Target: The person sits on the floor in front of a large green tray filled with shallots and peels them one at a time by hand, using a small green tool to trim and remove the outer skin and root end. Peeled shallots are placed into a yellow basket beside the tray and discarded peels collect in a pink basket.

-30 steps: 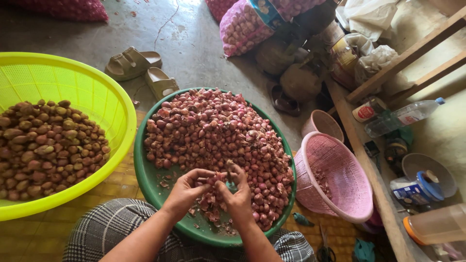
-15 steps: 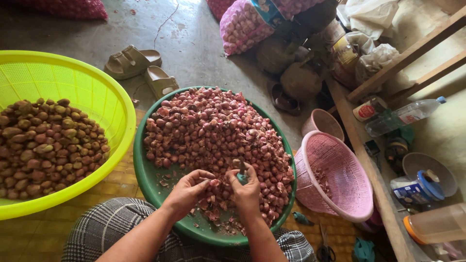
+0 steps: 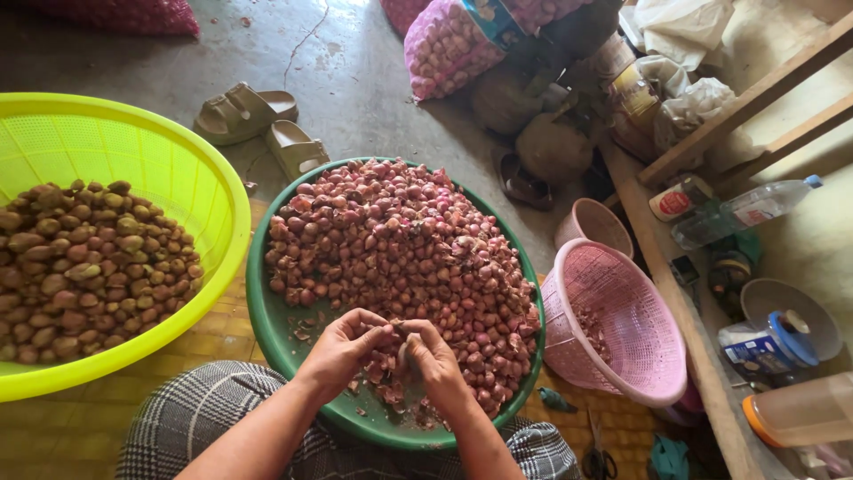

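Sitting on concrete floor (image 3: 373, 80), woven mat (image 3: 213, 333), fingers (image 3: 378, 336) pinched on shallot (image 3: 397, 331)

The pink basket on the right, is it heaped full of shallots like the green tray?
No, the pink basket lies tilted and nearly empty, with only a few scraps inside, while the green tray holds the big heap.

- One view only is given, taken from a head-worn camera.
- The floor (image 3: 373, 80) is looked down upon steeply, facing forward.
- The green basin (image 3: 275, 329) is seen close, below centre.
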